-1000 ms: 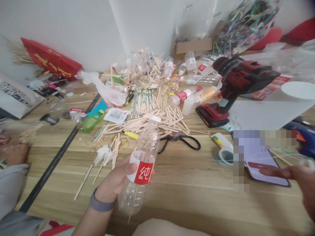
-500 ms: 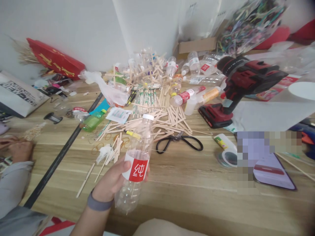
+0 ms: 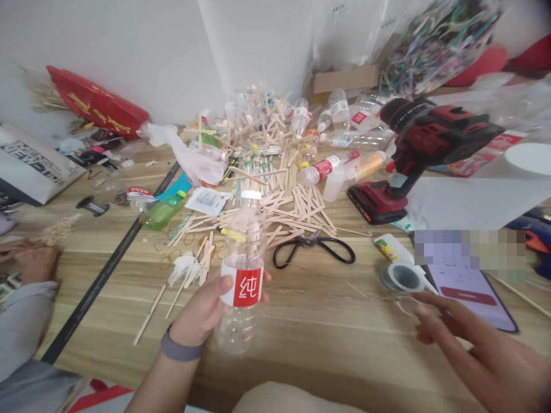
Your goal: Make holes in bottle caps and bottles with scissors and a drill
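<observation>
My left hand (image 3: pixel 204 307) is wrapped around a clear plastic bottle (image 3: pixel 241 335) with a white cap and a red-and-white label. The bottle stands nearly upright, cap up, above the wooden table. On the right, my right hand (image 3: pixel 465 338) is closed in a pinch on a thin, pale, see-through loop (image 3: pixel 404 307); its exact kind is unclear. Just beyond those fingers sits a roll of tape (image 3: pixel 402 277), close to a phone (image 3: pixel 465 292). Black-handled scissors (image 3: pixel 313 246) lie on the table between my two hands.
Loose wooden sticks (image 3: pixel 301 212) are piled behind the bottle. A red cordless drill (image 3: pixel 424 149) stands at the right, with several bottles (image 3: pixel 340 112) at the back. A green bottle (image 3: pixel 166 211) lies left, near a dark strip (image 3: pixel 109 272). Another person's hands (image 3: pixel 37 261) are at the far left.
My right hand has come into view from the right, pinching the thin loop. The bottle in my left hand has turned more upright, and its label faces me more squarely.
</observation>
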{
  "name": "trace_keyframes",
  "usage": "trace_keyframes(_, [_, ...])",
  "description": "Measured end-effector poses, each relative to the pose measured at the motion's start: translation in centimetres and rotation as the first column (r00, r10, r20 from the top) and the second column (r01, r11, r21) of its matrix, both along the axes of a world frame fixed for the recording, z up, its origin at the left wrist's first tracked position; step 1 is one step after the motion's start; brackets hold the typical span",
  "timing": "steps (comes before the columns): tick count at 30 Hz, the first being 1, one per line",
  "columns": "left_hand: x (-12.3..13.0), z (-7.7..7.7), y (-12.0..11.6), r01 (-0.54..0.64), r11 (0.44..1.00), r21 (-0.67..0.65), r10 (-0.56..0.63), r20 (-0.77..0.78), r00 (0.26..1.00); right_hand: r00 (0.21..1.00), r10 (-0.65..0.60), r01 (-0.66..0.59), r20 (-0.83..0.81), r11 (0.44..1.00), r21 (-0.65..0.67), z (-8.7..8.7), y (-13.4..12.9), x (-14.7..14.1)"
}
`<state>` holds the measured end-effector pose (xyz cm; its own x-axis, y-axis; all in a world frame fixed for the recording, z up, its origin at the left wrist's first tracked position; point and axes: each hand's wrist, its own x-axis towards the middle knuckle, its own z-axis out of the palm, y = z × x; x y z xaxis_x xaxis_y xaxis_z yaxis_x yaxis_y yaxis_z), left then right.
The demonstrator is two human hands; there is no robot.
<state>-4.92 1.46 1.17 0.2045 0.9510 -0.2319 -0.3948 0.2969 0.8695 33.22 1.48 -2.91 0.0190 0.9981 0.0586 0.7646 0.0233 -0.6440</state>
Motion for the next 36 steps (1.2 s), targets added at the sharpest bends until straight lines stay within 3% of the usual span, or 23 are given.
trace_keyframes(3, [1.0,-0.5,0.5,-0.055,0.998,-0.031,0.056,0.046,0.997,0.997,0.071,-0.075,-0.032,0.988,-0.134,0.2,-0.4,-3.4])
trace_keyframes(6, [3.0,-1.2,0.8,-0.153,0.987,-0.043,0.155,0.044,0.987,0.964,0.203,-0.228,-0.17,0.963,-0.143,0.1,-0.8,-7.3])
trace_keyframes(9, [5.3,-1.8,0.9,-0.184,0.982,-0.051,0.188,0.111,0.976,0.873,0.308,-0.411,-0.378,0.882,-0.231,0.0,-1.3,-10.7])
trace_keyframes(12, [7.1,-1.9,0.7,-0.204,0.977,-0.056,0.211,0.193,0.958,0.823,0.274,-0.477,-0.498,0.81,-0.341,-0.1,-1.6,-12.2])
trace_keyframes(22, [7.0,-1.6,0.1,-0.209,0.976,-0.056,0.216,0.281,0.935,0.793,-0.069,-0.229,-0.606,0.887,-0.401,-0.6,-2.7,-12.0])
trace_keyframes(26, [6.7,-1.5,-0.2,-0.2,0.978,-0.059,0.208,0.3,0.931,0.794,-0.096,-0.198,-0.6,0.893,-0.405,-0.4,-2.9,-12.1])
trace_keyframes(36, [6.5,-1.4,-0.1,-0.217,0.972,0.09,0.19,0.245,0.951,0.784,-0.092,-0.209,-0.614,0.892,-0.4,-0.6,-3.5,-11.8])
